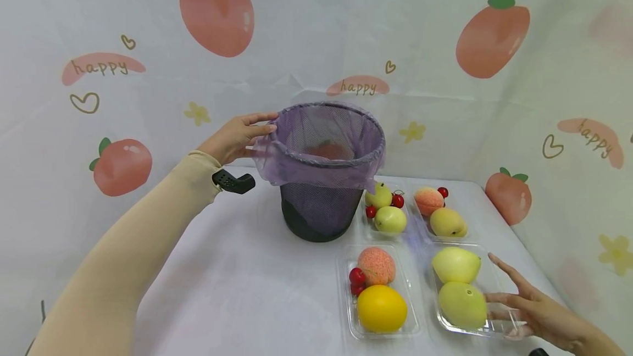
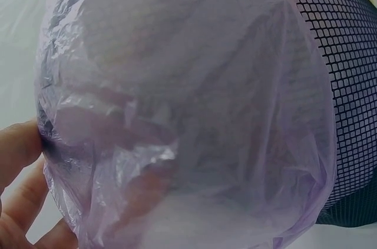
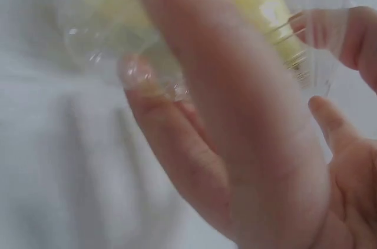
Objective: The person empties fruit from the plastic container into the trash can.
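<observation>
In the head view my left hand [image 1: 236,137] grips the left side of the rim of a black mesh wastebasket [image 1: 316,210]. A thin purple plastic bag [image 1: 326,174] lines the basket and folds down over its rim. The left wrist view shows my fingertips [image 2: 20,149] at the edge of the bag [image 2: 224,96], with part of the hand blurred behind the film. At the front right, my right hand [image 1: 539,312] holds the right side of a clear plastic tray [image 1: 445,326] with two yellow-green fruits [image 1: 462,304]. Fingers [image 3: 177,149] show around the tray's edge in the right wrist view.
Left of that tray is another clear tray [image 1: 353,328] with a yellow fruit, a peach and cherries. Behind stand two more trays, one with pale green fruits [image 1: 390,219] and cherries, one with a peach [image 1: 428,201]. A fruit-printed cloth [image 1: 277,76] hangs behind the white table.
</observation>
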A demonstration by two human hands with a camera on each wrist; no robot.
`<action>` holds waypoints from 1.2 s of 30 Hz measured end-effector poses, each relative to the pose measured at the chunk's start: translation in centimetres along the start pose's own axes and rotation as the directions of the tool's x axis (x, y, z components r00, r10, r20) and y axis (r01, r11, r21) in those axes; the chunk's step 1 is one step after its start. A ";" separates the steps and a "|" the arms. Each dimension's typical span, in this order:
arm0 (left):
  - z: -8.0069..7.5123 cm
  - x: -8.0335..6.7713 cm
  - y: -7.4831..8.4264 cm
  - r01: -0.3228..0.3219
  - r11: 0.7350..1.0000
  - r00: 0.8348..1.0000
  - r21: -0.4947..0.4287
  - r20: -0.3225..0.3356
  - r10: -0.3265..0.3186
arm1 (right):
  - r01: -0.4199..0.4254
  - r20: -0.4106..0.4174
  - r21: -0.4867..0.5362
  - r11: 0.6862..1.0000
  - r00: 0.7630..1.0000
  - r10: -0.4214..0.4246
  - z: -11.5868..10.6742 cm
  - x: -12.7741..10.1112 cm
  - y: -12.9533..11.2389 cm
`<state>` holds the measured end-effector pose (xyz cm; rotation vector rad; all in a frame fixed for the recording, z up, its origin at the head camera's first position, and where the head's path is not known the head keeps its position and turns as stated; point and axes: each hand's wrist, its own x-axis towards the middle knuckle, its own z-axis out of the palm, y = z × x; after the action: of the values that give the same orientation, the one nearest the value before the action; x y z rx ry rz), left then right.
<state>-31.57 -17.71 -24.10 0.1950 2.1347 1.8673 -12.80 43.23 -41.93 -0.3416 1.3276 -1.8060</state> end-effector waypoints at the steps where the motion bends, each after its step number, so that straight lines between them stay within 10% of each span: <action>1: 0.0 0.0 0.0 0.001 1.000 1.000 0.002 0.000 -0.001 | 0.013 -0.001 0.004 1.000 1.000 -0.013 0.0 0.0 0.0; 20: -0.2 0.0 -0.1 -0.001 1.000 1.000 0.031 -0.007 0.001 | 0.298 0.005 0.142 0.944 0.953 -0.302 2.8 4.0 -3.7; 36: 0.1 -0.1 -0.2 -0.006 0.999 1.000 0.039 -0.013 0.007 | 0.456 -0.070 -0.065 0.888 0.885 -0.460 5.0 8.2 -8.5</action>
<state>-31.47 -17.70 -24.28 0.1995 2.1827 1.8366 -18.49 34.46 -34.51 -0.6578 1.4340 -2.2006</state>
